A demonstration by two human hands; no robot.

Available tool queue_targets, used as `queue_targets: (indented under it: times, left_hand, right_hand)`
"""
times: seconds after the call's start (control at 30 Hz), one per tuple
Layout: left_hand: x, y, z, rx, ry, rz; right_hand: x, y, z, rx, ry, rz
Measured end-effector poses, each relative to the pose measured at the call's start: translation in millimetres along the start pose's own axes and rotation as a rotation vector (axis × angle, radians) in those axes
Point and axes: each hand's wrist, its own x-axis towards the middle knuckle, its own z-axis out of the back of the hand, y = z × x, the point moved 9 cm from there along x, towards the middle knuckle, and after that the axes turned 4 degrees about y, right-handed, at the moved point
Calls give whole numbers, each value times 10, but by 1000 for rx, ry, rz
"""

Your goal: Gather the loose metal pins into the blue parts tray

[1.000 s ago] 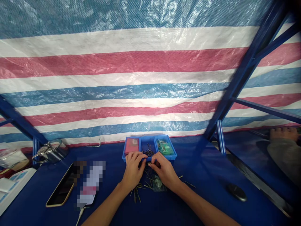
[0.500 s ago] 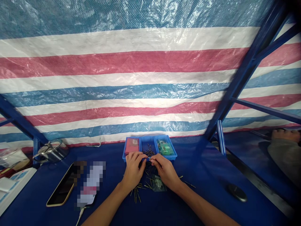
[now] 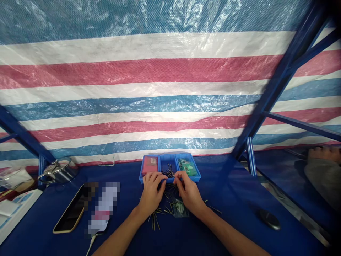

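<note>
A blue tray (image 3: 167,156) with three compartments stands in front of me. Thin dark metal rods (image 3: 168,170) lie in its middle compartment. My left hand (image 3: 152,188) is at the tray's front edge, its thumb and index finger bent toward each other; anything between them is too small to make out. Close beside it, my right hand (image 3: 188,190) has thumb and index finger pinched together at the front of the middle compartment. What it pinches is hidden. More thin brassy rods (image 3: 153,218) are scattered below my hands, and a small clear bag (image 3: 180,209) of pieces lies near my right wrist.
The tray's left compartment holds a red packet (image 3: 149,165), the right one green packets (image 3: 187,166). Leftward are a phone (image 3: 69,211), a second phone (image 3: 102,209) on a cable and a metal pot (image 3: 59,171). A black mouse (image 3: 268,218) lies right. Another person's sleeve (image 3: 322,177) shows far right.
My right hand has moved slightly right, away from my left fingertips, so a gap now shows between the two hands. My left hand has stayed nearly in place.
</note>
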Motion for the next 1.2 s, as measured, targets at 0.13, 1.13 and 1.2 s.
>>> queue_targets:
  times: [0.13,1.13,1.2]
  left_hand:
    - [-1,4,-3,-4,-6,3]
    - [-3,-5,-8,2,-4,-1]
    - [-3,-12,1,8,-8,-2]
  right_hand:
    - [-10,6,45,-38,-35,-14]
    - [10,-12,13,22,-42,38]
    - [11,-15,13,14,-42,45]
